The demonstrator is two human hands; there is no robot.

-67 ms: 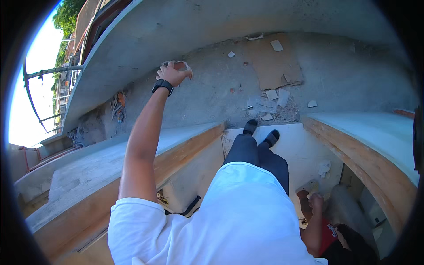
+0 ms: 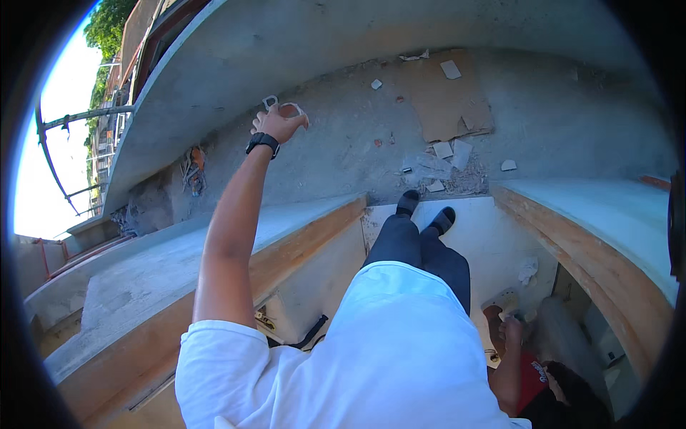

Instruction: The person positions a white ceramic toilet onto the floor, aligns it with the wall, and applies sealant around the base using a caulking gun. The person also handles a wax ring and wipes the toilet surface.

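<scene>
A thin, looped white strip (image 2: 269, 101) is seen at the fingers of the left hand (image 2: 282, 127), which is held at arm's length over the concrete floor (image 2: 329, 157), near the foot of the low wall (image 2: 243, 57). The fingers are loosely curled and spread rather wide; whether the strip is gripped or merely touched cannot be told, and the right hand is not shown. The strip could be dropped among the scraps if too light a hold is kept, or crumpled if it is squeezed, since it looks flimsy. Its small loop is pointed up and left, beyond the fingertips; its long axis seems to be laid slantwise, down rightward toward the thumb.
</scene>
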